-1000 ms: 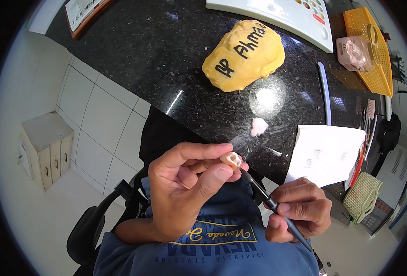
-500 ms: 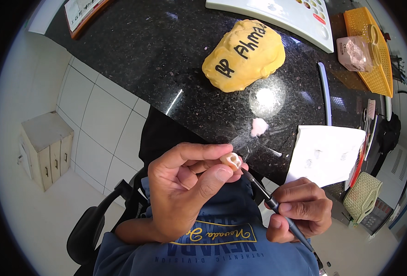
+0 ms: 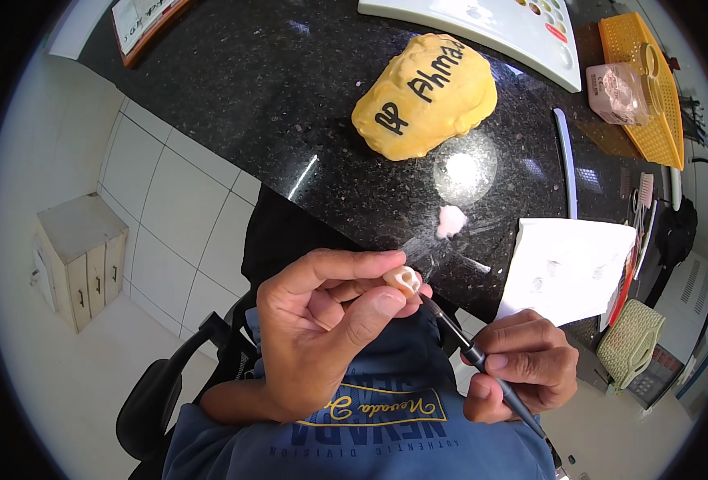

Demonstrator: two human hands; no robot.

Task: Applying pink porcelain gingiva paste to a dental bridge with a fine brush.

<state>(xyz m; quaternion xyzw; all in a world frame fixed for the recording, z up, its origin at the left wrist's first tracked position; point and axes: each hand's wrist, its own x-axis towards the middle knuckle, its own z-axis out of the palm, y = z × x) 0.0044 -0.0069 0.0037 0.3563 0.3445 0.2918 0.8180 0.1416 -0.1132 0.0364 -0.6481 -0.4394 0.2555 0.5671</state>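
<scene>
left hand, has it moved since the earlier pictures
No. Against the black counter and the pale pink blob on it, the left hand shows no clear shift; it still holds the small tooth-like piece.

L grip (image 3: 314,332) on sm. pc. (image 3: 404,278), R grip (image 3: 527,364) on dk. tool (image 3: 471,353)
</scene>
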